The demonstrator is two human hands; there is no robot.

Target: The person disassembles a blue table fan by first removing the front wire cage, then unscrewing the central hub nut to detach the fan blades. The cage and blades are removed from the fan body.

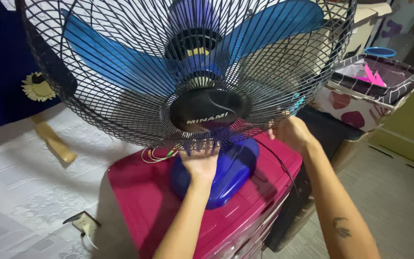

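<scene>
A table fan with a black wire grille (120,96), blue blades (111,62) and a blue base (231,177) stands on a magenta plastic box (140,201). My left hand (200,160) reaches up to the lower rim of the grille, fingers on the wires just under the black round centre cap (207,110). My right hand (291,132) grips the grille's lower right rim. A black cord (279,160) runs across the box lid from the fan.
A white embossed wall (20,182) with a loose wall socket (85,223) lies left. A dark blue bag with a yellow flower (37,86) hangs there. Patterned fabric baskets (370,91) sit on a dark cabinet (331,129) at right. Tiled floor (398,192) lies beyond.
</scene>
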